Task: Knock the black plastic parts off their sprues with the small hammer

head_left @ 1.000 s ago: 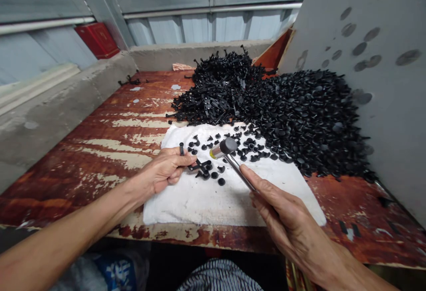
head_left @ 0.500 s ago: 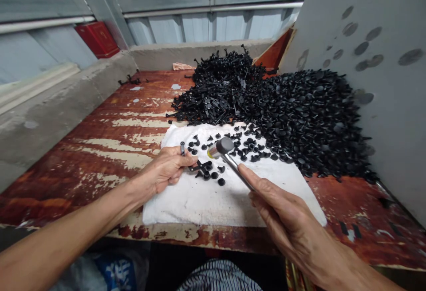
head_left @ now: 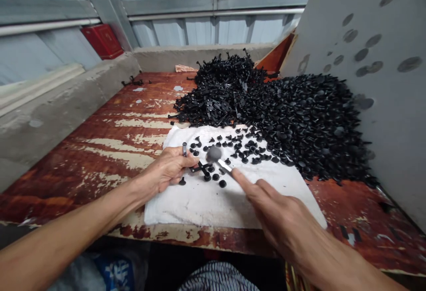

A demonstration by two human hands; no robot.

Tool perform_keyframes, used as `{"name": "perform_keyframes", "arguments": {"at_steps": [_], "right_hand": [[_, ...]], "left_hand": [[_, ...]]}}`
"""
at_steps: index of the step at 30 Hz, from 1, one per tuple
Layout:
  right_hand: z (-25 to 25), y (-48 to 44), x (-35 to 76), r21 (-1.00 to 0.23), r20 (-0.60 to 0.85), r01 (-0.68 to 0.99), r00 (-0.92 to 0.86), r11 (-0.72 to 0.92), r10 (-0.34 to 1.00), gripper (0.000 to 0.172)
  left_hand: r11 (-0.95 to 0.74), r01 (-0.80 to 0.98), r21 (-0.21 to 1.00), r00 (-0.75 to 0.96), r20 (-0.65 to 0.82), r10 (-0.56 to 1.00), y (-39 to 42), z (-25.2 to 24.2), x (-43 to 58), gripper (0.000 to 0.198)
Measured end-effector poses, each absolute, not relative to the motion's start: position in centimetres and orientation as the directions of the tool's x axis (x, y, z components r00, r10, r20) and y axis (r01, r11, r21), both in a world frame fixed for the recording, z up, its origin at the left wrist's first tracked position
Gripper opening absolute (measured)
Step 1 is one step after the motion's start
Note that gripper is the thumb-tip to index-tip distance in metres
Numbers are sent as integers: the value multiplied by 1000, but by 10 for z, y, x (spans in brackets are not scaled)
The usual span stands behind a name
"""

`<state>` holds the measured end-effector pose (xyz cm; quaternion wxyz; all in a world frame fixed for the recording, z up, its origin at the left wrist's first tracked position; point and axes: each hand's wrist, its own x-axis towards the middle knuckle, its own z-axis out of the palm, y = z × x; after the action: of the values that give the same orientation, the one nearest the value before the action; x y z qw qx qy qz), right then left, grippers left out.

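Note:
My right hand [head_left: 282, 220] grips the handle of a small metal hammer [head_left: 214, 154], forefinger stretched along the shaft. The hammer's head is blurred, low over a black plastic strip piece [head_left: 201, 167] on a white cloth [head_left: 206, 202]. My left hand [head_left: 168, 169] pinches that piece at its left end and rests on the cloth. Several small black caps [head_left: 239, 147] lie scattered on the cloth around the hammer. One cap [head_left: 181, 181] lies just under my left fingers.
A large heap of black caps [head_left: 313, 122] and a heap of black strip pieces [head_left: 222, 91] fill the back of the worn red wooden bench [head_left: 109, 149]. A grey board [head_left: 382, 82] stands at the right. A red box [head_left: 101, 40] sits on the concrete ledge at left.
The hammer head has swung down and left onto the piece held by my left hand, now blurred. A loose cap now lies below my left fingers. The camera tilted slightly.

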<state>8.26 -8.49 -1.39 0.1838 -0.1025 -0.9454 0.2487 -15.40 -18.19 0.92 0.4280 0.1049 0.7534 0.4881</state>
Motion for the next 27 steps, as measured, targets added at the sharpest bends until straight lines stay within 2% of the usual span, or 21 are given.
{"name": "perform_keyframes", "arguments": {"at_steps": [2, 6, 13, 17, 21, 24, 27], "right_hand": [[-13, -85, 82, -501, 255, 112, -928, 858, 270, 77], [-14, -86, 84, -527, 261, 120, -919, 842, 295, 77], [-27, -78, 82, -465, 211, 132, -944, 876, 255, 87], [-18, -79, 76, -525, 245, 87, -937, 847, 249, 75], [-13, -78, 78, -621, 427, 48, -816, 783, 389, 58], [-19, -76, 85, -703, 398, 142, -734, 697, 550, 52], [-27, -75, 92, -742, 349, 170, -729, 649, 590, 48]], "left_hand": [[504, -250, 827, -613, -538, 578, -181, 10, -154, 24], [527, -252, 812, -614, -555, 561, -181, 12, -152, 21], [561, -209, 801, -580, -563, 589, -181, 14, -155, 19], [530, -67, 846, -607, -456, 651, -182, 18, -163, 21], [482, 29, 876, -586, -375, 718, -190, 25, -165, 18], [505, 76, 859, -415, -433, 800, -199, 26, -156, 23], [530, 132, 838, -244, -490, 837, -204, 21, -145, 29]]}}
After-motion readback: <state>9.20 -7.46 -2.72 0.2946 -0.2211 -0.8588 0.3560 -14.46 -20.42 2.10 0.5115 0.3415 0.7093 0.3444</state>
